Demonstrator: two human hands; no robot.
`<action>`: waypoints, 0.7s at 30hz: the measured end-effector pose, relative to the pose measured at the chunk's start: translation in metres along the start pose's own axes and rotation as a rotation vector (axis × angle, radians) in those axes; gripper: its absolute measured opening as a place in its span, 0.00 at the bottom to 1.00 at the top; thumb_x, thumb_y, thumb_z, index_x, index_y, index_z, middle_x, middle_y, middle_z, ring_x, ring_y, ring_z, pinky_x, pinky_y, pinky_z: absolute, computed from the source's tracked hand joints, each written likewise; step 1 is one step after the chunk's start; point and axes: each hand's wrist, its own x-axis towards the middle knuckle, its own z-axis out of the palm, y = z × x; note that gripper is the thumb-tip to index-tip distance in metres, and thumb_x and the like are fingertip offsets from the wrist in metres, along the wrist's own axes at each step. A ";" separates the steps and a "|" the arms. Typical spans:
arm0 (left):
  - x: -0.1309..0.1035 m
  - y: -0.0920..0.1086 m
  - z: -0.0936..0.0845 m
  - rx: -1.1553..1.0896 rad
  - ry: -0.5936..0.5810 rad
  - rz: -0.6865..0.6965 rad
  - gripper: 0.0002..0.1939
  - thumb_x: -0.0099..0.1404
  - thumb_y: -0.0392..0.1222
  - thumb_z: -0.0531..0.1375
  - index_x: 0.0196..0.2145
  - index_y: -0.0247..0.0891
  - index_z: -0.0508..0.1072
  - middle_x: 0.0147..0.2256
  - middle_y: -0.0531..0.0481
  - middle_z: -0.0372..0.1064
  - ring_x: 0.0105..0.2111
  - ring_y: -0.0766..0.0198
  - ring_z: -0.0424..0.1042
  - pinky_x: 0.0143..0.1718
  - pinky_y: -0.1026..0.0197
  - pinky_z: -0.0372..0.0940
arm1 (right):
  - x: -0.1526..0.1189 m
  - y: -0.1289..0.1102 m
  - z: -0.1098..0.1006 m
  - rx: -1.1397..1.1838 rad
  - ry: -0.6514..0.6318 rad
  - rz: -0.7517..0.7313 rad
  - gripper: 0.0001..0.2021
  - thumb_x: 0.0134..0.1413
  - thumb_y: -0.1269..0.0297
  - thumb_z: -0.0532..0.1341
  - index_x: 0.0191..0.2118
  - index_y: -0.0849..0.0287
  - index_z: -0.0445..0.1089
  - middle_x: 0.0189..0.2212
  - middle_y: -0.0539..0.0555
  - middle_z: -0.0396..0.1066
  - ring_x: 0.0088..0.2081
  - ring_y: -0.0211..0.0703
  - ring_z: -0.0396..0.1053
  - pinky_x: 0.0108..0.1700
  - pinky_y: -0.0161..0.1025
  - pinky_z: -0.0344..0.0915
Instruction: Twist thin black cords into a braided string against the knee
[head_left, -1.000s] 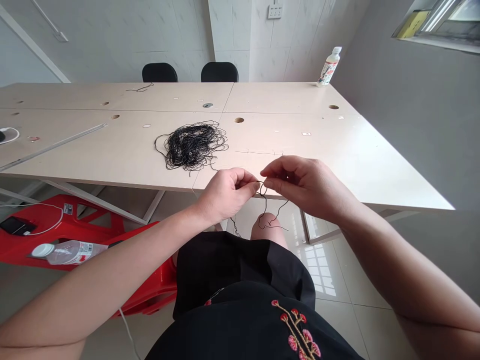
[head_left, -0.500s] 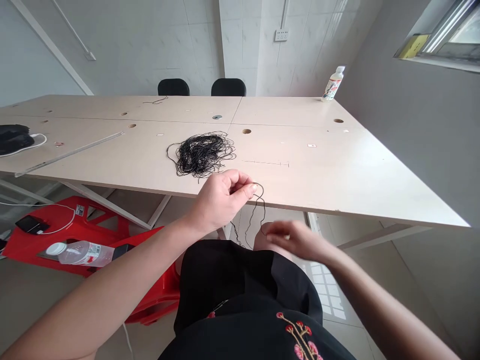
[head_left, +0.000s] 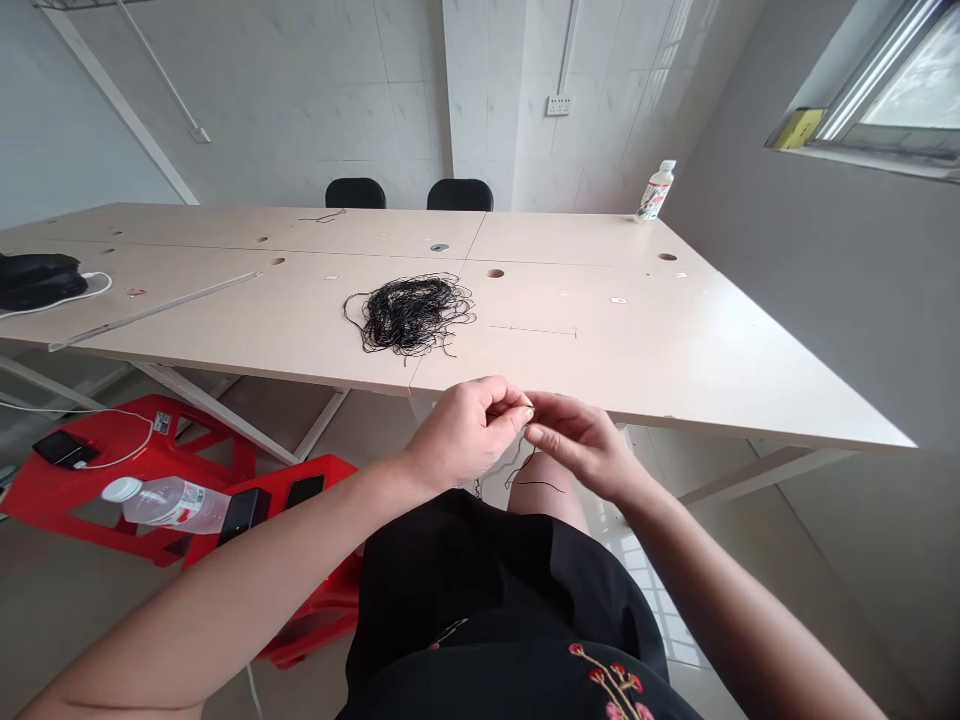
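My left hand (head_left: 474, 428) pinches a thin black cord (head_left: 534, 450) between thumb and index finger, just off the table's front edge. Close against it, my right hand (head_left: 581, 440) has its thumb and fingers closed at the same spot, with the fingertips of both hands meeting on the cord. Below the hands the cord's loose ends hang over my bare knee. A tangled pile of black cord (head_left: 409, 314) lies on the pale table (head_left: 675, 370), beyond my left hand.
On red stools (head_left: 97, 500) at the lower left lie a clear bottle (head_left: 169, 503) and phones (head_left: 306, 489). A black bag (head_left: 37, 280) and a long strip (head_left: 157, 310) rest on the table's left part. Another bottle (head_left: 655, 192) stands at the far right.
My right hand has come up and left from below the table edge to meet my left hand at the cord. The view has tilted slightly up.
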 end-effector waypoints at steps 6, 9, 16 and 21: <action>-0.004 0.003 0.001 -0.087 0.016 0.045 0.08 0.59 0.43 0.56 0.29 0.36 0.69 0.27 0.50 0.70 0.28 0.67 0.68 0.30 0.64 0.63 | 0.002 -0.025 -0.001 0.117 -0.053 0.169 0.12 0.52 0.57 0.61 0.30 0.62 0.68 0.23 0.49 0.68 0.27 0.34 0.68 0.34 0.36 0.67; -0.006 -0.001 0.002 -0.135 0.000 0.037 0.09 0.59 0.44 0.56 0.29 0.35 0.69 0.27 0.50 0.69 0.28 0.67 0.67 0.31 0.64 0.63 | -0.003 -0.029 0.001 0.126 0.008 0.175 0.13 0.54 0.55 0.58 0.29 0.62 0.66 0.22 0.48 0.65 0.24 0.32 0.64 0.29 0.34 0.64; -0.008 -0.012 -0.001 -0.109 0.037 -0.036 0.11 0.58 0.47 0.57 0.31 0.36 0.70 0.27 0.51 0.67 0.28 0.67 0.66 0.30 0.64 0.62 | -0.017 -0.040 -0.036 -0.012 -0.011 0.355 0.16 0.58 0.56 0.52 0.23 0.59 0.57 0.17 0.44 0.55 0.18 0.28 0.49 0.20 0.30 0.49; -0.003 -0.012 -0.003 -0.091 0.029 -0.057 0.11 0.58 0.47 0.58 0.29 0.36 0.70 0.25 0.52 0.66 0.25 0.69 0.64 0.27 0.65 0.61 | -0.045 -0.032 -0.092 -0.237 -0.026 0.430 0.18 0.57 0.51 0.52 0.23 0.58 0.56 0.18 0.45 0.52 0.20 0.31 0.48 0.22 0.32 0.50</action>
